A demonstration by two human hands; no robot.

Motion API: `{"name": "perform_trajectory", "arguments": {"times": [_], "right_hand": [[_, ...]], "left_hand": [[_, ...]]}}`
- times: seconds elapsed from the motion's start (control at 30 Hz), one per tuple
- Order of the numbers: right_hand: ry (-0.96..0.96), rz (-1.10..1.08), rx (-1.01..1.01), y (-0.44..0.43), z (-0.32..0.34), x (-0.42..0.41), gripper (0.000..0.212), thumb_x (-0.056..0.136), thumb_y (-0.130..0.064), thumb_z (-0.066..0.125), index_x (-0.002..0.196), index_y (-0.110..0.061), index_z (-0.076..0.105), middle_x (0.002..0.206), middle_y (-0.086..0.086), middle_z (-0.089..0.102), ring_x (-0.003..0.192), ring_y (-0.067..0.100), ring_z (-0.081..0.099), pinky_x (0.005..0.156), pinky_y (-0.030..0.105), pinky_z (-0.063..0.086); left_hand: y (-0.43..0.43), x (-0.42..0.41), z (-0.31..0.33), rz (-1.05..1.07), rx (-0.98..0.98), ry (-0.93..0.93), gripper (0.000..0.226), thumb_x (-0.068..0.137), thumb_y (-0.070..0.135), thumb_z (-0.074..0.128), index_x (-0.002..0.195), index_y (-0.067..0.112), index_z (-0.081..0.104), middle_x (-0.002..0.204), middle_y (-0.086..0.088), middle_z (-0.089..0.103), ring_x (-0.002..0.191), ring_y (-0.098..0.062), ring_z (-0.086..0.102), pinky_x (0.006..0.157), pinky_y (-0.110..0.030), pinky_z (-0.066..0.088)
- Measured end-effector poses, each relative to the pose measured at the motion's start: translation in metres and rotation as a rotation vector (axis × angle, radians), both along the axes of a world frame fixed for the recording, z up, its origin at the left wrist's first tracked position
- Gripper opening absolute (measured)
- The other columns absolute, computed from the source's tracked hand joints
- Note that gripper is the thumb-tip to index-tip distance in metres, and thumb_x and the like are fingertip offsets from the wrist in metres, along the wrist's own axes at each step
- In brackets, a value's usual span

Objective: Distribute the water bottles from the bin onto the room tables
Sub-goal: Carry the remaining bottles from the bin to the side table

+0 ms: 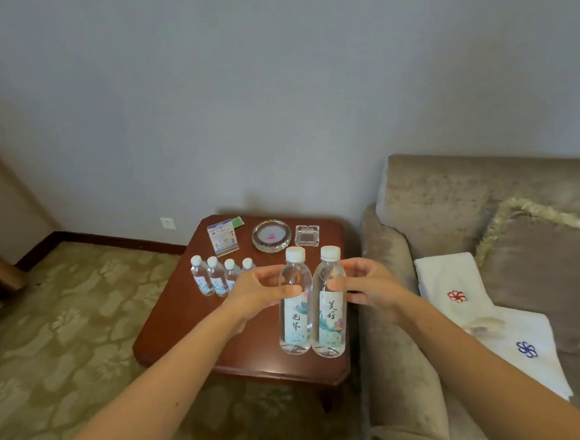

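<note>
Four small bottles (217,278) already set on the table (178,313) at 10 o'clock. Toward 5 o'clock, upright and touching: left bottle (294,322) pinched by left hand (256,291), right bottle (330,323) by right hand (372,284), neither released yet.

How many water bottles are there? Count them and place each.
6. Four small bottles stand in a row, left on the table, the fourth partly behind the left hand, which holds one larger bottle; the right hand holds another.
</note>
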State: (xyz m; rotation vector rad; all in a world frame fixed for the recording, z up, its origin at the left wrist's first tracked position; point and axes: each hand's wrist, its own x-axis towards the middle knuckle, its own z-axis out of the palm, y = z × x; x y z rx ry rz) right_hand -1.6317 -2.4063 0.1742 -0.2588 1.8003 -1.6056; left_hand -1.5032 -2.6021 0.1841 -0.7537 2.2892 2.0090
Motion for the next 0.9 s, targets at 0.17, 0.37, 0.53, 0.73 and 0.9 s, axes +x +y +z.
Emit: {"name": "perform_trajectory", "arguments": {"times": [0.17, 0.37, 0.53, 0.73, 0.9], "right_hand": [[0.025, -0.039, 0.001, -0.041, -0.022, -0.059, 0.046, 0.07, -0.006, 0.086, 0.112, -0.012, 0.068, 0.107, 0.004, 0.076, 0.1, 0.02, 0.072, 0.083, 0.035, 0.061], [0.019, -0.061, 0.034, -0.074, -0.066, -0.12, 0.048, 0.069, -0.004, 0.086, 0.113, -0.013, 0.067, 0.11, 0.003, 0.074, 0.1, 0.018, 0.071, 0.075, 0.026, 0.058], [0.016, -0.039, 0.078, -0.101, -0.13, -0.171, 0.051, 0.067, -0.002, 0.087, 0.112, -0.013, 0.067, 0.109, 0.002, 0.074, 0.104, 0.02, 0.07, 0.087, 0.033, 0.058], [0.043, -0.027, 0.117, -0.122, -0.215, -0.207, 0.053, 0.066, -0.003, 0.088, 0.111, -0.02, 0.066, 0.113, -0.004, 0.071, 0.105, 0.011, 0.067, 0.093, 0.036, 0.055], [0.092, -0.04, 0.132, -0.135, -0.265, -0.219, 0.051, 0.069, -0.005, 0.088, 0.112, -0.022, 0.066, 0.113, -0.008, 0.07, 0.105, 0.007, 0.066, 0.09, 0.026, 0.053]], "left_hand": [[-0.05, -0.073, -0.017, -0.051, -0.012, -0.003, 0.043, 0.073, 0.007, 0.084, 0.104, 0.03, 0.066, 0.096, 0.014, 0.073, 0.084, 0.006, 0.068, 0.065, -0.011, 0.052], [-0.085, -0.14, -0.061, -0.042, -0.028, -0.05, 0.049, 0.069, 0.003, 0.085, 0.107, 0.028, 0.066, 0.104, 0.009, 0.073, 0.09, 0.0, 0.07, 0.075, -0.017, 0.053], [-0.106, -0.186, -0.127, 0.032, -0.054, -0.116, 0.059, 0.067, 0.005, 0.087, 0.119, 0.021, 0.065, 0.113, 0.002, 0.072, 0.104, -0.017, 0.069, 0.081, -0.025, 0.057], [-0.122, -0.224, -0.215, 0.066, -0.033, -0.141, 0.068, 0.064, -0.002, 0.087, 0.125, 0.015, 0.061, 0.12, -0.004, 0.069, 0.112, -0.021, 0.066, 0.1, -0.04, 0.051], [-0.133, -0.241, -0.271, 0.064, -0.04, -0.117, 0.068, 0.064, -0.003, 0.087, 0.121, 0.02, 0.058, 0.119, 0.0, 0.068, 0.114, -0.018, 0.064, 0.104, -0.041, 0.049]]}}
